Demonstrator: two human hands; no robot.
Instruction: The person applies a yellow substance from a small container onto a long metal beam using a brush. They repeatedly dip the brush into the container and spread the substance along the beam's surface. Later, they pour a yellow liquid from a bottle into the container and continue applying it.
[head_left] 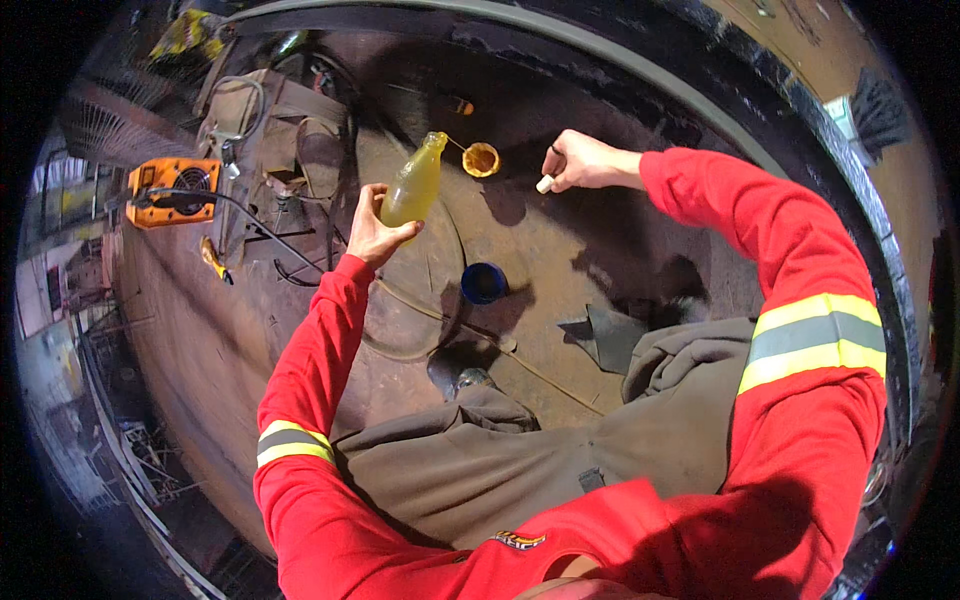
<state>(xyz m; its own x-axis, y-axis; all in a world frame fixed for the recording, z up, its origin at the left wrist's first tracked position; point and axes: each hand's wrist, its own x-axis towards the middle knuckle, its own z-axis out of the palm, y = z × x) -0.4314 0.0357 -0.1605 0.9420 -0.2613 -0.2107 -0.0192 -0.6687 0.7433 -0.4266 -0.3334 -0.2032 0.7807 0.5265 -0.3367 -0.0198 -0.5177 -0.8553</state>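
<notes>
My left hand (373, 229) is wrapped round a bottle (413, 185) of yellowish, see-through material. Its open neck leans up and to the right, near a small orange-yellow round cup (481, 159). Between neck and cup runs a thin pale line; whether it is liquid or a string I cannot tell. Farther right, my right hand (585, 162) pinches a small white piece (545, 184), perhaps a cap, between thumb and fingers. Below the bottle stands a dark blue round container (484, 283), its opening facing up.
An orange machine with a fan grille (188, 190) and black cables lies at the left. Beside it are a yellow-and-black tool (214, 260) and a cluttered bench-like stack (262, 125). A hose (402, 296) curves across the rusty metal floor. A dark curved rim (600, 40) bounds the far side.
</notes>
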